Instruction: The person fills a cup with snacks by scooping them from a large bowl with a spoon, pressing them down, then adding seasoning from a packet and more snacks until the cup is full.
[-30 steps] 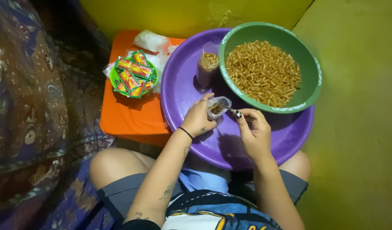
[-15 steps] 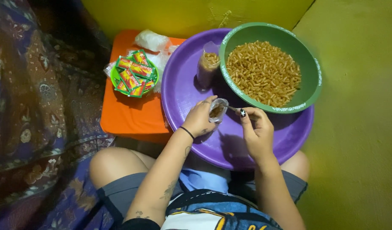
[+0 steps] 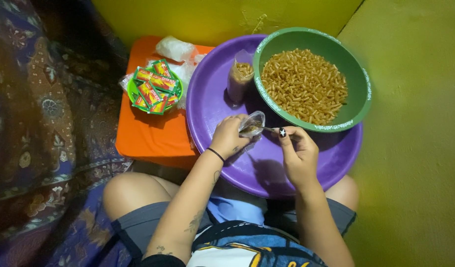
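Note:
My left hand (image 3: 228, 137) holds a small clear plastic bag (image 3: 252, 123) open over the purple tray (image 3: 212, 106). My right hand (image 3: 297, 152) grips a thin spoon (image 3: 268, 129) whose tip reaches into the bag's mouth. A little brown snack shows inside the bag. Just beyond my hands a green bowl (image 3: 360, 106) sits on the tray, full of small orange-brown snack sticks (image 3: 304, 85). A filled clear bag (image 3: 239, 80) of the same snack stands upright left of the bowl.
An orange stool top (image 3: 148, 136) left of the tray carries a small green dish (image 3: 132, 89) of red and green sachets and some crumpled clear plastic (image 3: 175, 48). Patterned cloth (image 3: 34, 123) lies at left, yellow-green walls behind and right. The tray rests on my knees.
My right hand has shifted slightly right and back, with the spoon tip still at the bag's mouth. My left hand tilted the bag a little more toward the spoon.

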